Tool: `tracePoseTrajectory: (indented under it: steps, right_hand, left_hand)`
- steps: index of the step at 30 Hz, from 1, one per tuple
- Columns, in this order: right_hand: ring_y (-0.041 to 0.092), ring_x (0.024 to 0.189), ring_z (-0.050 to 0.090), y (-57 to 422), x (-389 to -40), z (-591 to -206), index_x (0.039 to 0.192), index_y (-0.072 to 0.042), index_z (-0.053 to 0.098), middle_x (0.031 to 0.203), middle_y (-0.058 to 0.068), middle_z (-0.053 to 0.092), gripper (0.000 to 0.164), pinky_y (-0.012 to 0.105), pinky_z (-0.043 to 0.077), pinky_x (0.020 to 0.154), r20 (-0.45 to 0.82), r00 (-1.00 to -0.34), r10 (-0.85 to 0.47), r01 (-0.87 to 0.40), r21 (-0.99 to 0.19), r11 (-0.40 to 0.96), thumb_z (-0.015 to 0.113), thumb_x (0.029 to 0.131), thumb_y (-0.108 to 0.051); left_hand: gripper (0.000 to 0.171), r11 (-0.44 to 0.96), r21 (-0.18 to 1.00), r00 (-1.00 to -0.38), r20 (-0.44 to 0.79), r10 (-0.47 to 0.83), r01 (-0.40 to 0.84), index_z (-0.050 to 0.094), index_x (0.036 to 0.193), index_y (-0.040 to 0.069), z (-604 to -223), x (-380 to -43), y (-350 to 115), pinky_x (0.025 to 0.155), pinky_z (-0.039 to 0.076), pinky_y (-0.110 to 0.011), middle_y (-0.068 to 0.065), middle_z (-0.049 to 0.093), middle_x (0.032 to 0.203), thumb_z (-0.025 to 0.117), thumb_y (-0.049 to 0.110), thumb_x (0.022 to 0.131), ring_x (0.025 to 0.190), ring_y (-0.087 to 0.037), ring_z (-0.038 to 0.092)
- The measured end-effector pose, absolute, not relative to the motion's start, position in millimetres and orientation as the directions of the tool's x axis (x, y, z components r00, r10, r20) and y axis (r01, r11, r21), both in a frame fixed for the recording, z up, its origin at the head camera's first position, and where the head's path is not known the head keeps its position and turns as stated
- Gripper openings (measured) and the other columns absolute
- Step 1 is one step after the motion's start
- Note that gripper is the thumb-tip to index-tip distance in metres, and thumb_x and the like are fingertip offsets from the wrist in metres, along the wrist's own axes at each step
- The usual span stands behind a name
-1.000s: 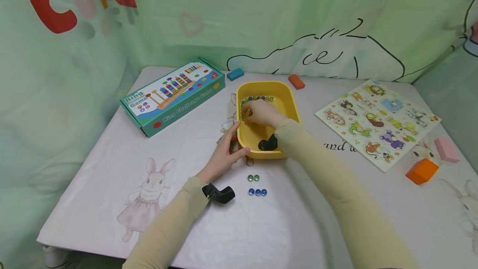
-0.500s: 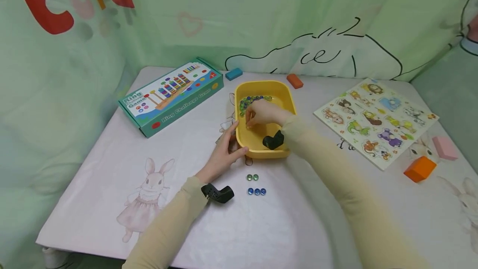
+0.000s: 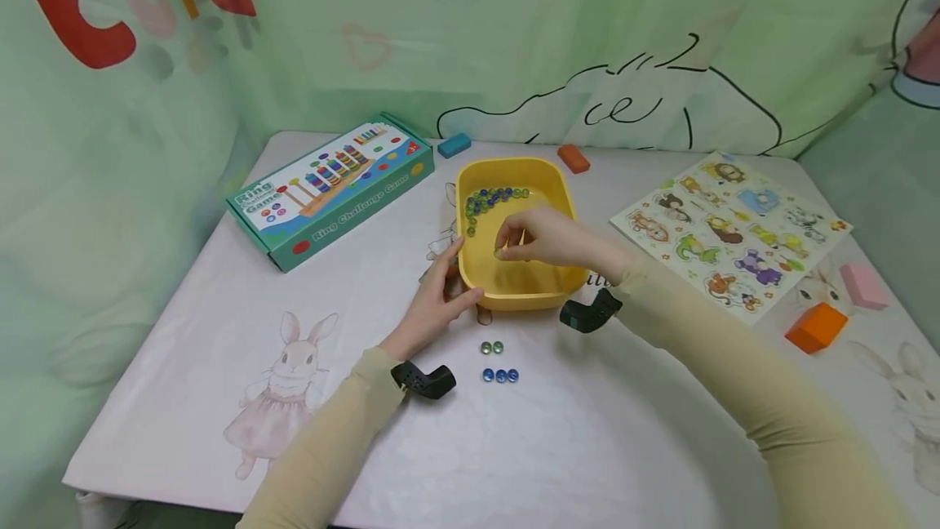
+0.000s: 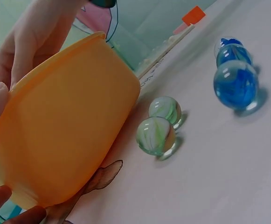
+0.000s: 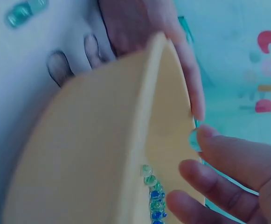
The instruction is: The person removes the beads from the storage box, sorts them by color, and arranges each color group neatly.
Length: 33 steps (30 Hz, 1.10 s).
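My left hand (image 3: 427,313) grips the near left corner of a yellow plastic tub (image 3: 523,302), thumb at the rim and fingers against its outer side. Over the tub's inside, my right hand (image 3: 547,237) pinches a green glass marble (image 5: 194,140) between thumb and fingertips. Several green and blue marbles (image 3: 488,200) lie gathered along the tub's far left corner. On the table in front of the tub sit two green marbles (image 4: 156,136) side by side, with a row of three blue marbles (image 4: 236,84) nearer to me.
A green ring game box (image 3: 334,186) lies at the back left. Blue (image 3: 454,145) and red (image 3: 574,158) blocks stand behind the tub. To the right are an animal puzzle board (image 3: 727,227), an orange block (image 3: 816,327) and a pink block (image 3: 863,286).
My right hand has drawn back from the marble pile toward the tub's near right, carrying a green marble. My left hand keeps its hold on the tub.
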State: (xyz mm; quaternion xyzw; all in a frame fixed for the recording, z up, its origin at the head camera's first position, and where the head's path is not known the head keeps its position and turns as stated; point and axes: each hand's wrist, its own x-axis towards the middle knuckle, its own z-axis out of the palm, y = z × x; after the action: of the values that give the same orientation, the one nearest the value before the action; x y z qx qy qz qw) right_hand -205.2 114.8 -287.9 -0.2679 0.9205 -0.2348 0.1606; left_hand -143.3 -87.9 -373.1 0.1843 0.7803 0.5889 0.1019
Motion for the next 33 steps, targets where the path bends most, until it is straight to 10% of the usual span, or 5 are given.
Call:
tracePoseTrajectory:
  steps: [20,33]
  right_hand:
    - [0.004,0.052,0.049,127,-123,-297,0.092,-0.011,0.065,0.075,0.001,0.064,0.011,0.022,0.047,0.049,-0.048,-0.723,-0.689,-0.492,-0.665,0.562,0.069,0.082,-0.015]
    - [0.004,0.067,0.051,136,-108,-361,0.089,-0.011,0.064,0.076,-0.006,0.061,0.008,0.02,0.045,0.063,-0.059,-0.808,-0.586,-0.368,-0.726,0.581,0.069,0.082,-0.013]
  left_hand:
    - [0.074,0.237,0.941,-0.918,0.141,0.37,0.24,0.015,0.148,0.03,-400,-155,-89,0.108,0.026,-0.045,-0.009,0.03,0.147,0.06,0.033,0.089,0.127,-0.023,0.039]
    - [0.075,0.231,0.942,-0.916,0.142,0.376,0.241,0.014,0.149,0.026,-400,-154,-86,0.11,0.022,-0.045,-0.009,0.026,0.149,0.06,0.03,0.09,0.13,-0.024,0.037]
